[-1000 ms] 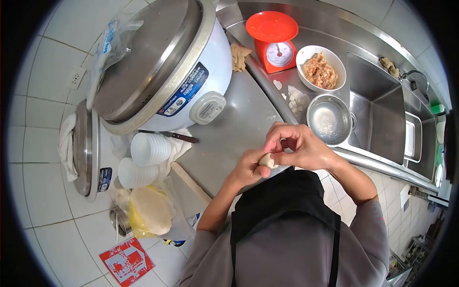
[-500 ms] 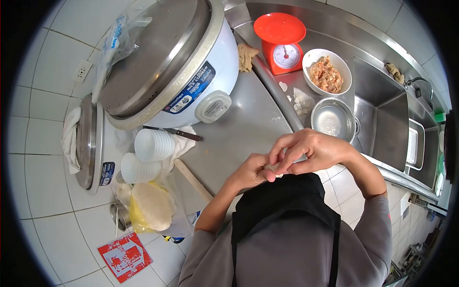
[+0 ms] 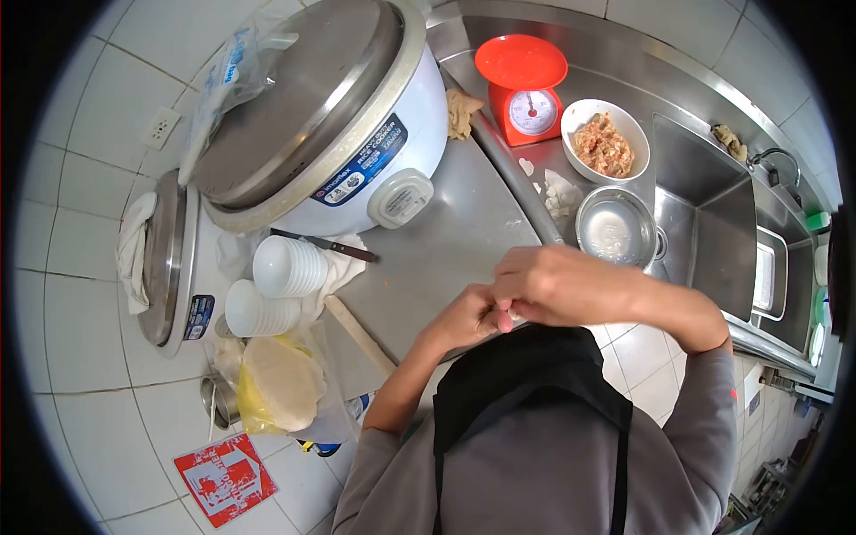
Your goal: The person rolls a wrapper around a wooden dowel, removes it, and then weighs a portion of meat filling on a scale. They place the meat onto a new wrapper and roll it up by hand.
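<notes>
My left hand (image 3: 468, 317) and my right hand (image 3: 546, 283) meet in front of the black apron (image 3: 526, 370). Between their fingertips is a small pale piece (image 3: 515, 316), mostly hidden, perhaps dough. The fingers of both hands are bent in around it. Ahead and to the right are a white bowl (image 3: 571, 143) of minced meat mixture (image 3: 604, 147) and a metal bowl (image 3: 615, 225) with clear liquid. Pale thin scraps (image 3: 561, 194) lie beside these bowls.
A red scale (image 3: 530, 114) stands behind the bowls, left of the sink (image 3: 700, 214). On the left are a large rice cooker (image 3: 419, 116), a knife (image 3: 343, 250), stacked white cups (image 3: 283, 267), a wooden stick (image 3: 357, 332) and a bag with pale dough (image 3: 283, 383).
My right hand has turned over the piece, its back now hiding most of the fingers. My left hand has shifted slightly left. The camera view has moved a little.
</notes>
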The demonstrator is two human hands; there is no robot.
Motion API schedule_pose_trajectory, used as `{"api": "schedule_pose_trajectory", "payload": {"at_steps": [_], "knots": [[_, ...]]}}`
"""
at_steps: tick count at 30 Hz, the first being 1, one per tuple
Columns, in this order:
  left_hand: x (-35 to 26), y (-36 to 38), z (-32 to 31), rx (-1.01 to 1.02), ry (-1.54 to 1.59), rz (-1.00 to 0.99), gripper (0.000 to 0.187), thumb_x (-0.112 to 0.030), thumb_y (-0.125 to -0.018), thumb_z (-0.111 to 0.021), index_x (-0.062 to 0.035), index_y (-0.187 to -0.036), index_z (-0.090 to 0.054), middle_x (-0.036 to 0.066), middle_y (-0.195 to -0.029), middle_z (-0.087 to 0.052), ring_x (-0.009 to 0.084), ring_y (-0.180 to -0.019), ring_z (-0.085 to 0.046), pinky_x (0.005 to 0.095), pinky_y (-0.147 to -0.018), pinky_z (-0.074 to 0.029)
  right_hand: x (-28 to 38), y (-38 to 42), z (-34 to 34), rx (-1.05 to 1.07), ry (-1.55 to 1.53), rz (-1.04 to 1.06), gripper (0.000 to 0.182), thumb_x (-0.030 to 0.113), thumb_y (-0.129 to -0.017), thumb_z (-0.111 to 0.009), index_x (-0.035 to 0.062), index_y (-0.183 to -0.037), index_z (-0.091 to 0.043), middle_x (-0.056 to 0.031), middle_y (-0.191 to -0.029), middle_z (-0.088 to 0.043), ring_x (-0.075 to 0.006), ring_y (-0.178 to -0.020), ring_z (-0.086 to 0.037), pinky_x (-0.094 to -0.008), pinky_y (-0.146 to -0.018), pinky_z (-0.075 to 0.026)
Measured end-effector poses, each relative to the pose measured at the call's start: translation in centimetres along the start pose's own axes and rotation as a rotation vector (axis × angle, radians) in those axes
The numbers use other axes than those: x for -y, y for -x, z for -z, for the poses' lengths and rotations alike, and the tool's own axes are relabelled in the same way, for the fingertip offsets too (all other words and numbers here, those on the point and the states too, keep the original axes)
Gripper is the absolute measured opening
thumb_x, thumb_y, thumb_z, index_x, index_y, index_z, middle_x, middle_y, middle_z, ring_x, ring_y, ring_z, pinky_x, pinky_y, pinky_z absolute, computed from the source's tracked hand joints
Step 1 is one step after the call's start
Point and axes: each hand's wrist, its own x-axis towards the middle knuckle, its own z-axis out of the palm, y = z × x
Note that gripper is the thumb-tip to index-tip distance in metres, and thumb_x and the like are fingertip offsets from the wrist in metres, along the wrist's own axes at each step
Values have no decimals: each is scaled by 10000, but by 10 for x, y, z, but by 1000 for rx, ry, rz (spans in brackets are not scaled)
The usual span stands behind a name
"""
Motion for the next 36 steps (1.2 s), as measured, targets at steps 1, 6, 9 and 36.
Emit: {"api": "schedule_pose_trajectory", "payload": {"at_steps": [1, 6, 9, 36], "knots": [[0, 2, 0, 17, 52, 60, 575, -563, -801, -622, -7, -949, -602, 46, -733, -602, 151, -672, -560, 297, -635, -461, 1, -1, 3, 35, -89, -36, 75, 15, -758, -619, -14, -826, -605, -162, -833, -590, -363, -835, -592, -416, -751, -478], [-1, 1, -5, 24, 130, -21, 602, -596, -806, -599, -8, -938, -585, 31, -682, -565, 139, -630, -523, 289, -599, -441, 8, -5, -4, 61, 61, -49, 108, 37, -755, -627, -20, -846, -624, -178, -833, -613, -368, -837, -600, -430, -745, -475], [0, 2, -7, 46, 166, 29, 607, -603, -813, -585, -7, -928, -580, 12, -644, -530, 112, -598, -494, 263, -563, -415, 7, -6, -4, 83, 159, -26, 106, 75, -784, -653, 5, -859, -623, -110, -857, -594, -291, -829, -600, -396, -702, -476], [-4, 3, 7, -1030, 827, -111, 722, -794, -802, -270, -98, -871, -449, 42, -657, -454, 173, -667, -517, 298, -638, -432, -69, -15, -144, -294, -641, -364, 505, 223, -783, -738, 44, -1210, -536, -115, -1053, -621, -223, -927, -593, -344, -782, -458]]}}
